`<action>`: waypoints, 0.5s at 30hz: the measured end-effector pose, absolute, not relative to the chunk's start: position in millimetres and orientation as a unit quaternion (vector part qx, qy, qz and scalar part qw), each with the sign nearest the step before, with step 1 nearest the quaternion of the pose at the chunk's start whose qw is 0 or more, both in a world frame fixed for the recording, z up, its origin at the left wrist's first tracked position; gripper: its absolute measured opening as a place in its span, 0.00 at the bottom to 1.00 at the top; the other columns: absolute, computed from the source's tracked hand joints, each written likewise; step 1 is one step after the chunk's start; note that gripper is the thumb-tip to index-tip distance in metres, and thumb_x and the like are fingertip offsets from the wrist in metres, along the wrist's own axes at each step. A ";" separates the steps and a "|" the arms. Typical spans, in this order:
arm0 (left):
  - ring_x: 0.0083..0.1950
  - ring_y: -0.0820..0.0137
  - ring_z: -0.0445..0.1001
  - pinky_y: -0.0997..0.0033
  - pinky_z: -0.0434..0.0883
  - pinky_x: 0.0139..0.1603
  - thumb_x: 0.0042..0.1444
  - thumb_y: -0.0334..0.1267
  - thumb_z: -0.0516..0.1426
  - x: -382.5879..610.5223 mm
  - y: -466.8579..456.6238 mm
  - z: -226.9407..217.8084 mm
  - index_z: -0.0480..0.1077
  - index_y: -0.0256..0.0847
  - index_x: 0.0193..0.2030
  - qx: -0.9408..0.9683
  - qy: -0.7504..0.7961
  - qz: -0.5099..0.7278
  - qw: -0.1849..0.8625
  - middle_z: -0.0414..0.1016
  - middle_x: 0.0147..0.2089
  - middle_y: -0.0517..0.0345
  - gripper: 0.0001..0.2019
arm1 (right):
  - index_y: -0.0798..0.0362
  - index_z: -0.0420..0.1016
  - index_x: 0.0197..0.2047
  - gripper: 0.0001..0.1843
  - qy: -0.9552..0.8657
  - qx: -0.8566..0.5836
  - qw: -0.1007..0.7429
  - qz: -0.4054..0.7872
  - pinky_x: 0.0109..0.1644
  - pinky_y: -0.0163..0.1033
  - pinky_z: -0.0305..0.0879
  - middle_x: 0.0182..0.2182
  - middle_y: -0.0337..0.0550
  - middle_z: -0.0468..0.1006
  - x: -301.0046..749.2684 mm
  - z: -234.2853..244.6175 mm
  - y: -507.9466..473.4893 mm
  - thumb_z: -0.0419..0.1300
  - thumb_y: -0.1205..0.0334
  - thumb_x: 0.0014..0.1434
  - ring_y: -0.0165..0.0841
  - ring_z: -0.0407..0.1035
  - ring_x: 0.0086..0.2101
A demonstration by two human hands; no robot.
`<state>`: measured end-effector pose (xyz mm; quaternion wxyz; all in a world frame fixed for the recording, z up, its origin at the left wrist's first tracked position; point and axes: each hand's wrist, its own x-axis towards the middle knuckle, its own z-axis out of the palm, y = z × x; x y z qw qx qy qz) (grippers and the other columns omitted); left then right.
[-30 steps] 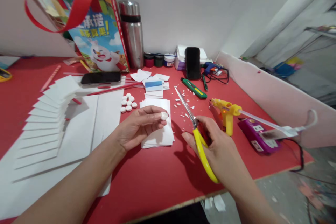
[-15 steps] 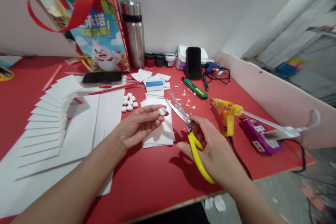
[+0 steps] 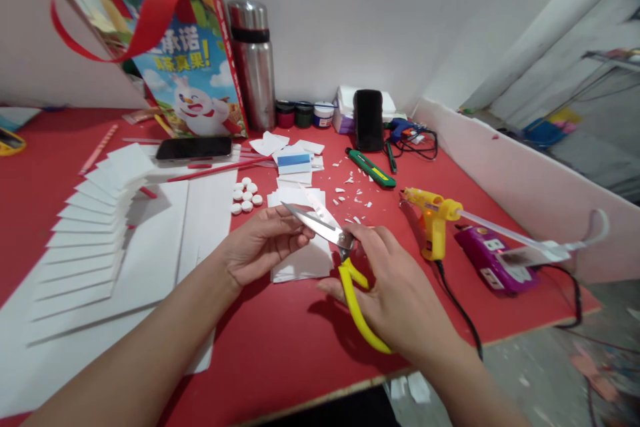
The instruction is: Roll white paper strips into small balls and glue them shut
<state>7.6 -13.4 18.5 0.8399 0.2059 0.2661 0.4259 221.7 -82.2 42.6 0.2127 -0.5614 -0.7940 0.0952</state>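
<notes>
Two hands show, one left hand and one right hand, with one pair of scissors, eight clustered white discs, three paint jars, two dark phones, one steel flask, one printed bag, one yellow glue gun, one purple box and one large green cutter; the tiny scraps are too many to count surely

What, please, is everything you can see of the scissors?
The scissors have yellow handles, seemingly plastic, and two pointed, silvery blades, apparently metal, joined at a pivot. The open blades point forward and to the left. The right hand has the handles in its grip, above the red table. One blade passes in front of the fingers of the left hand; whether it touches them is unclear.
</notes>
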 end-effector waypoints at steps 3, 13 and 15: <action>0.31 0.75 0.79 0.82 0.78 0.37 0.49 0.22 0.67 7.1 -12.3 17.3 0.81 0.30 0.37 0.222 0.254 0.425 0.840 0.78 0.30 0.54 0.08 | 0.55 0.66 0.58 0.32 -0.797 -0.561 0.209 0.083 0.39 0.46 0.71 0.42 0.51 0.73 221.7 43.5 -82.8 0.64 0.41 0.60 0.43 0.73 0.37; 0.31 0.74 0.79 0.82 0.77 0.36 0.49 0.21 0.65 4.1 -12.7 15.9 0.79 0.31 0.34 0.227 0.255 0.409 0.846 0.78 0.29 0.53 0.06 | 0.54 0.66 0.56 0.26 -0.812 -0.539 0.221 0.046 0.36 0.43 0.70 0.39 0.49 0.75 223.6 39.8 -84.4 0.62 0.45 0.64 0.41 0.73 0.34; 0.31 0.74 0.79 0.82 0.77 0.36 0.49 0.21 0.64 4.0 -12.6 15.2 0.78 0.30 0.33 0.224 0.258 0.408 0.846 0.79 0.29 0.52 0.05 | 0.55 0.66 0.56 0.26 -0.812 -0.537 0.225 0.049 0.36 0.43 0.70 0.38 0.49 0.75 223.8 39.3 -84.2 0.62 0.46 0.64 0.40 0.73 0.34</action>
